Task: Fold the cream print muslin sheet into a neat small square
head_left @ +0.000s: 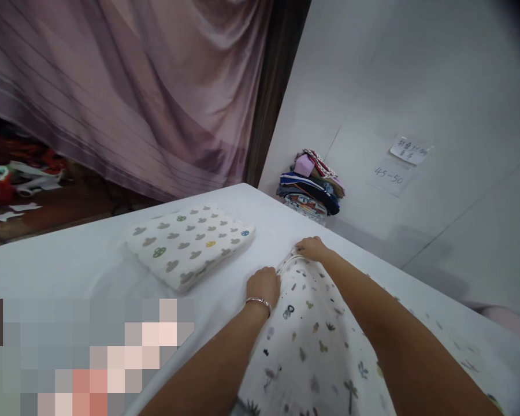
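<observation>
A white garment [316, 335] printed with small plants and animals stretches from the table toward me, its neckline at the far end. My left hand [263, 287], with a silver bracelet at the wrist, is closed on the left side of that edge. On the right side of the same edge, my right hand [314, 248] grips the fabric, fingers curled over it. A folded white cloth [193, 242] with grey cloud-like shapes and a few coloured ones lies on the table, left of my hands and touching neither.
The white table [47, 260] has a rounded far-left corner. Behind its far edge stands a stack of folded clothes [309, 182] against the grey wall [372, 69], which bears handwritten notes [409, 151]. A pinkish curtain [156, 86] hangs at the left. Blurred blocks cover the lower left.
</observation>
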`<state>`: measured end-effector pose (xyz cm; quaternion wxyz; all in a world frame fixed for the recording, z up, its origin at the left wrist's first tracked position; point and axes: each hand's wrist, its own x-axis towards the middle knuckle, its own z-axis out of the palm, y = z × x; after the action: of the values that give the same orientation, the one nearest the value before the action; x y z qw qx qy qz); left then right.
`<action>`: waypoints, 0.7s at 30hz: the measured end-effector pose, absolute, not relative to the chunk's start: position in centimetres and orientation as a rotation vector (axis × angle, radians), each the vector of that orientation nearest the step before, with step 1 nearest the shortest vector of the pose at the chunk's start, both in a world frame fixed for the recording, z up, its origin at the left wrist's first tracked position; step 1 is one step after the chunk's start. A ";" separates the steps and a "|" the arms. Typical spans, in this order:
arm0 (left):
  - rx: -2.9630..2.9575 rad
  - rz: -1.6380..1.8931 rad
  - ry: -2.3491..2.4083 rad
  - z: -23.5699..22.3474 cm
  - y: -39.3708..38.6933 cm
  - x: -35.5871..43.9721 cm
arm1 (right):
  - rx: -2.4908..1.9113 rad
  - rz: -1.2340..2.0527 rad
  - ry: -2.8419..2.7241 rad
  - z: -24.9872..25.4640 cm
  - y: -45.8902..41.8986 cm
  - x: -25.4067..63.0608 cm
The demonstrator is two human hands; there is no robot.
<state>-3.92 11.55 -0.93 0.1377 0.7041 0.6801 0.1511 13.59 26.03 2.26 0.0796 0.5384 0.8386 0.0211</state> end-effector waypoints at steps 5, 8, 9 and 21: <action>2.027 0.460 1.962 -1.0 11.5 -3.9 | 1.474 0.075 2.493 2.5 26.7 12.3; 2.009 0.456 1.966 -1.0 11.5 -3.9 | 1.399 0.032 2.497 2.7 27.0 11.7; 2.002 0.451 1.964 -0.9 11.5 -3.9 | 1.382 0.017 2.499 2.8 27.1 11.5; 1.984 0.470 1.968 -1.1 11.8 -4.0 | 1.385 0.104 2.739 1.7 26.5 11.2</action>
<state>-4.02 11.79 -1.13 0.1533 0.6919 0.6862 0.1640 11.15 26.53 1.70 0.0355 0.4507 0.8913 0.0337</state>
